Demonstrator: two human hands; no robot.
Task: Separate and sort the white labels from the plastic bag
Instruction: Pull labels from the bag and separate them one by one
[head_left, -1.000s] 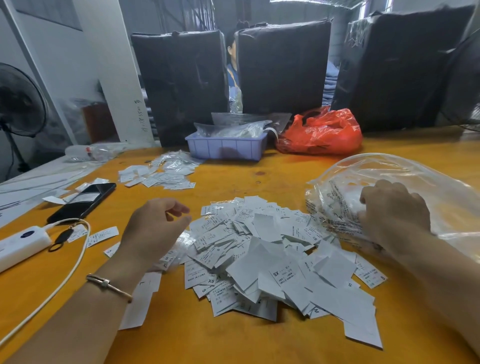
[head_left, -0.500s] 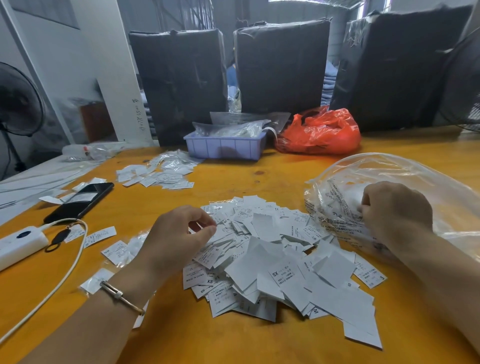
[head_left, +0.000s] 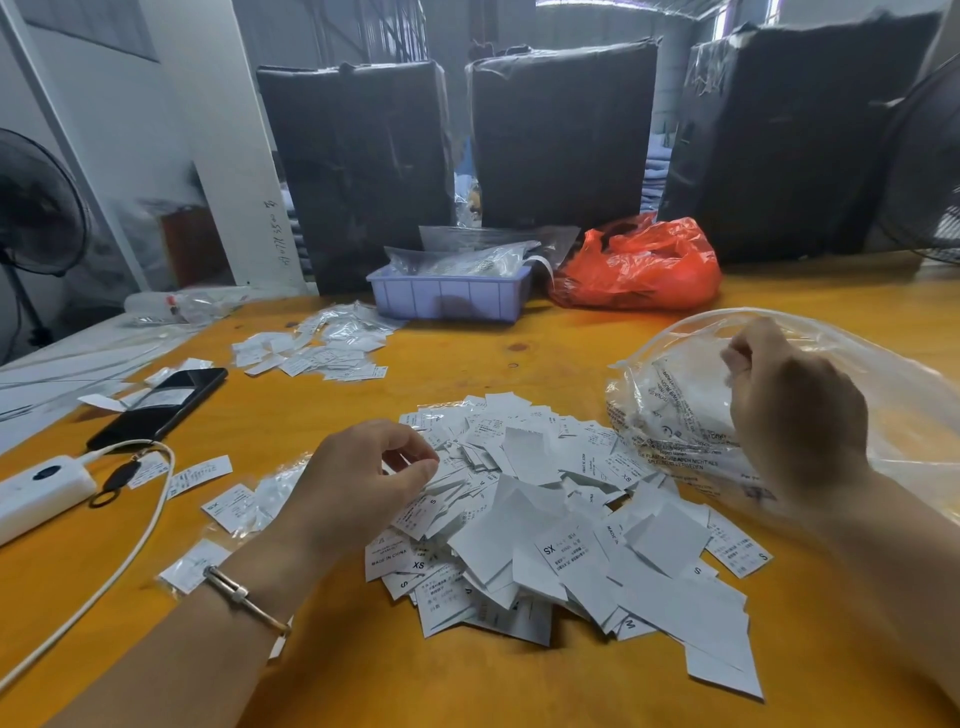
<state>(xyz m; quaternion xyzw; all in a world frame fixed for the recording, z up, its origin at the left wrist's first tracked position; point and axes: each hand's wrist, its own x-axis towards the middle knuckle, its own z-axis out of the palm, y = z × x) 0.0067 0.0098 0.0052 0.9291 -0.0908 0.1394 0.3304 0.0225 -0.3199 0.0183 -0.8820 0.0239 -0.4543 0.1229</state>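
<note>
On an orange worktable (head_left: 519, 686), the right hand (head_left: 795, 410) has risen since a second ago, fingers now pinching the crinkled clear plastic bag (head_left: 883, 395) by its rim. The left hand (head_left: 358, 478) has slid right onto the heap of flat, printed white labels (head_left: 561, 525), fingers curled; whether it grips one cannot be told.

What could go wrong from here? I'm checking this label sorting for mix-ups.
1. The left hand is digging into the loose label pile; labels at the near edge could slide off the orange table.
2. The right hand grips the clear plastic bag beside that pile; labels spilling out may mix in.
</note>
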